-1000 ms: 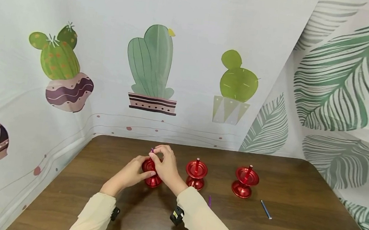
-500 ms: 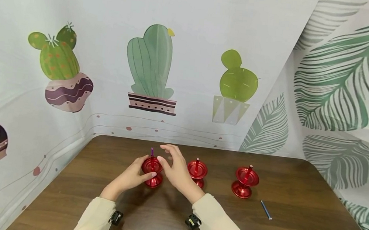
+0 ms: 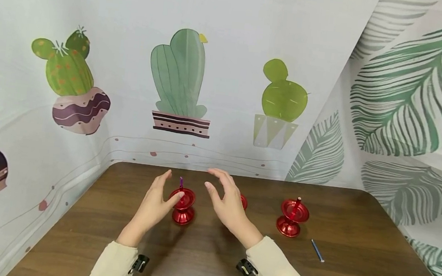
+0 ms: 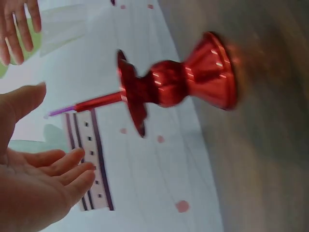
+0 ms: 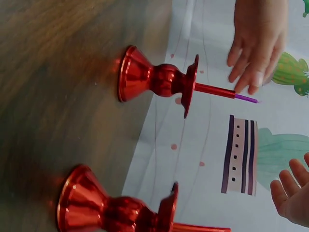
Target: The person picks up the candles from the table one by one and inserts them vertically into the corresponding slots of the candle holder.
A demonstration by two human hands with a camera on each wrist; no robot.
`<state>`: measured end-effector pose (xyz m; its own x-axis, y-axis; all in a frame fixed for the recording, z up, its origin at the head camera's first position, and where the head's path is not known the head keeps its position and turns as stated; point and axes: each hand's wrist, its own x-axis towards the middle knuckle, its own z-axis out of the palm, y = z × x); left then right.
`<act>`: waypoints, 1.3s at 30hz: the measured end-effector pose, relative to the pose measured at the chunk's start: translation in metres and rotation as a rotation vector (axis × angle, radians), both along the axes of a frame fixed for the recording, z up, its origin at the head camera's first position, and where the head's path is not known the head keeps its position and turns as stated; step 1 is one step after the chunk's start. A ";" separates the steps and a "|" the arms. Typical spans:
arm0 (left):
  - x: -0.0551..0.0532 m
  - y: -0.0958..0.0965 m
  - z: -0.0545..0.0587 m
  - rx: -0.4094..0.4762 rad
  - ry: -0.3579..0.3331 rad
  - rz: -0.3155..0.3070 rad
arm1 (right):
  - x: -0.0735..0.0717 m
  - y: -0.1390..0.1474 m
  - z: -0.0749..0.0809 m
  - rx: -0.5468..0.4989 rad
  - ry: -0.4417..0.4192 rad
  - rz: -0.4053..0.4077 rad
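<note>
A shiny red candle holder (image 3: 183,215) stands upright on the table, a thin purple candle (image 3: 181,183) rising from its central tube. The left hand (image 3: 150,211) is just left of it, fingers spread and relaxed; in the left wrist view a gap shows between this hand and the red holder (image 4: 169,84). To the right hovers the right hand (image 3: 230,203), loosely bent and holding nothing. It hides most of the middle candle holder (image 3: 244,201), whose body and tube show in the right wrist view as a second red holder (image 5: 128,212).
A third red candle holder (image 3: 290,220) stands farther right, with no candle visible in its tube. Near it a blue candle (image 3: 317,251) lies on the brown wooden table (image 3: 367,241). A printed cloth (image 3: 235,68) hangs behind the table's back edge.
The right hand has let go of the purple candle in the left holder and drawn back to the right. The left hand has released the holder and moved slightly left.
</note>
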<state>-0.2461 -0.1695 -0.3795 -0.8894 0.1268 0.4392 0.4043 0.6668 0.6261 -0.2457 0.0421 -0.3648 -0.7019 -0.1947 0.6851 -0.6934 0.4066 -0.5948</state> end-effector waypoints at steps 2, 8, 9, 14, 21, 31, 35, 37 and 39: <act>0.003 0.003 0.006 0.008 0.044 0.013 | 0.000 0.003 0.002 -0.006 0.022 -0.005; 0.012 0.017 0.021 0.033 0.144 0.003 | 0.001 0.014 0.004 -0.018 0.040 -0.013; 0.013 0.020 0.023 0.033 0.157 -0.003 | 0.001 0.016 0.004 -0.017 0.037 -0.015; 0.015 0.036 0.031 0.030 0.180 -0.046 | 0.001 0.029 0.001 0.001 0.017 -0.037; 0.011 0.056 0.030 0.020 0.162 -0.106 | -0.001 0.048 -0.009 0.011 -0.008 -0.074; -0.003 0.084 0.007 -0.027 0.055 -0.159 | 0.007 0.075 -0.028 0.006 -0.123 -0.140; -0.006 0.093 -0.004 -0.039 -0.020 -0.188 | 0.010 0.084 -0.035 0.028 -0.187 -0.163; -0.007 0.097 -0.009 -0.044 -0.050 -0.205 | 0.012 0.088 -0.038 0.058 -0.219 -0.165; -0.009 0.102 -0.013 -0.046 -0.074 -0.223 | 0.013 0.092 -0.042 0.100 -0.244 -0.163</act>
